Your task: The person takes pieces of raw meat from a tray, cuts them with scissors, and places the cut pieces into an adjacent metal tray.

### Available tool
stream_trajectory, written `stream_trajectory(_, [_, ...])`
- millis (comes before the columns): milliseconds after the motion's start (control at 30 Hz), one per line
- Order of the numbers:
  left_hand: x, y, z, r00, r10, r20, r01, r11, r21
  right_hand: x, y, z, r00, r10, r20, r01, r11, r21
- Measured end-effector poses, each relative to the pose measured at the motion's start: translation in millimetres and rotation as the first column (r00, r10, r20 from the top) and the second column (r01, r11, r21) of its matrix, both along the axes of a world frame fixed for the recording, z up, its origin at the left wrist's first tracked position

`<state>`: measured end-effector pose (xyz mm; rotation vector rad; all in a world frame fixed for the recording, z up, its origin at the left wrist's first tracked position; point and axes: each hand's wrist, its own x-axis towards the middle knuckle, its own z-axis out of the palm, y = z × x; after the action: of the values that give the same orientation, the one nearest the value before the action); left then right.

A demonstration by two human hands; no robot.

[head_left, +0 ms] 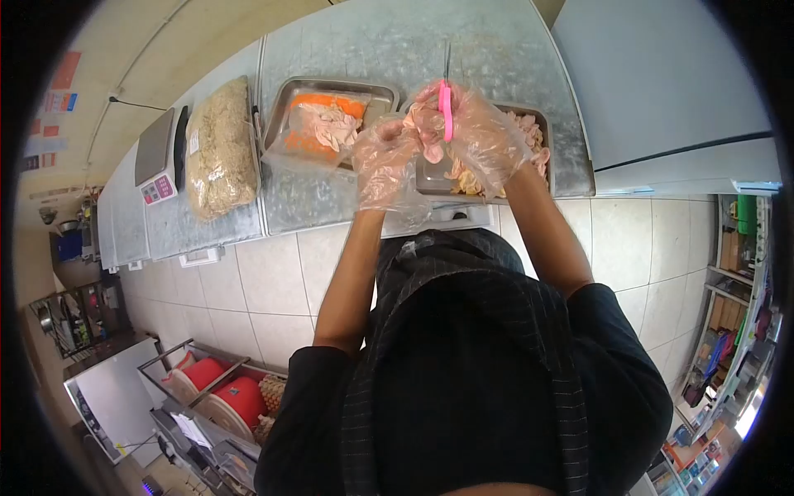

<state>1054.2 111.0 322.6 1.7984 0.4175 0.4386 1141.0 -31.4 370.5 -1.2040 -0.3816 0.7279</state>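
Observation:
My left hand (385,153), in a clear plastic glove, is closed on a pale pink piece of raw meat (432,152), which looks like chicken. Close beside it, my gloved right hand (490,136) grips a tool with a pink handle (447,114) and a slim dark blade pointing away from me. Whether it is a knife or scissors cannot be made out. Under my right hand lies a metal tray (430,183) of raw meat pieces (529,132). Left of my hands, a second metal tray (285,93) contains a plastic bag with pale meat (331,124) and orange bits or print.
A large clear bag of beige crumbly stuff (222,149) and a digital scale (159,157) stand on the metal table (347,50) at left. A grey-blue cabinet or fridge (662,74) borders the table's right end. Red containers (236,405) sit on a rack behind me.

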Motion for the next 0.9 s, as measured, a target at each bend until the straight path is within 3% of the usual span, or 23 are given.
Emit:
stream_trajectory(33, [3,-6,1,1.000,0.003,-0.008,-0.004,0.995,-0.100,1,-4,1,1.000,0.018,0.007,-0.018,0.997,-0.073])
stream_trajectory(67, [4,-8,-4,1.000,0.002,-0.008,-0.003,0.996,-0.093,1,-8,-1,1.000,0.017,0.007,-0.016,0.998,-0.065])
stream_trajectory(133, [9,-10,-11,0.997,-0.066,0.046,0.080,0.870,-0.486,0,-16,-7,0.983,0.139,-0.120,-0.131,0.989,0.075])
stream_trajectory(167, [13,-13,-11,0.996,-0.078,0.050,0.092,0.876,-0.474,-1,-19,-7,0.985,0.130,-0.114,-0.121,0.989,0.087])
stream_trajectory(233, [18,-22,-8,0.995,-0.008,0.097,0.079,0.647,-0.758,-6,-23,-7,0.990,0.050,0.134,-0.023,0.981,-0.190])
stream_trajectory(267, [19,-21,-8,0.995,-0.015,0.096,0.082,0.652,-0.754,-8,-24,-13,0.990,0.043,0.133,-0.018,0.983,-0.184])
stream_trajectory(333, [23,-19,-10,0.971,-0.189,0.149,0.236,0.620,-0.748,-7,-23,-30,0.907,-0.056,0.417,0.149,0.969,-0.195])
stream_trajectory(367, [23,-18,-9,0.971,-0.190,0.143,0.232,0.622,-0.748,-7,-24,-36,0.909,-0.056,0.412,0.148,0.970,-0.194])
stream_trajectory(433, [23,-17,-4,0.943,-0.261,0.208,0.321,0.538,-0.779,-8,-25,-42,0.986,-0.113,0.122,0.125,0.987,-0.099])
stream_trajectory(467, [25,-19,1,0.941,-0.270,0.204,0.322,0.535,-0.781,-11,-26,-42,0.986,-0.122,0.118,0.134,0.986,-0.099])
stream_trajectory(533, [27,-24,9,0.972,-0.144,0.184,0.226,0.389,-0.893,-17,-29,-40,0.961,-0.264,-0.080,0.254,0.960,-0.118])
stream_trajectory(567, [28,-25,7,0.972,-0.153,0.180,0.226,0.384,-0.895,-17,-30,-45,0.958,-0.273,-0.083,0.262,0.957,-0.122])
stream_trajectory(633, [29,-30,10,0.993,0.069,0.093,0.068,0.303,-0.951,-17,-33,-62,0.929,-0.367,0.050,0.369,0.910,-0.191])
stream_trajectory(667, [29,-33,15,0.994,0.066,0.090,0.067,0.300,-0.951,-16,-34,-67,0.928,-0.369,0.048,0.371,0.908,-0.194])
stream_trajectory(733, [26,-40,29,0.989,0.145,-0.008,-0.056,0.327,-0.943,-16,-34,-74,0.895,-0.445,-0.035,0.444,0.895,-0.032])
stream_trajectory(867, [14,-20,8,0.990,0.141,-0.015,-0.063,0.340,-0.938,-2,-36,-95,0.775,-0.630,-0.037,0.625,0.775,-0.091])
stream_trajectory(900, [8,-14,11,0.987,0.078,0.138,0.113,0.265,-0.958,17,-49,-120,0.721,-0.624,0.302,0.683,0.713,-0.158])
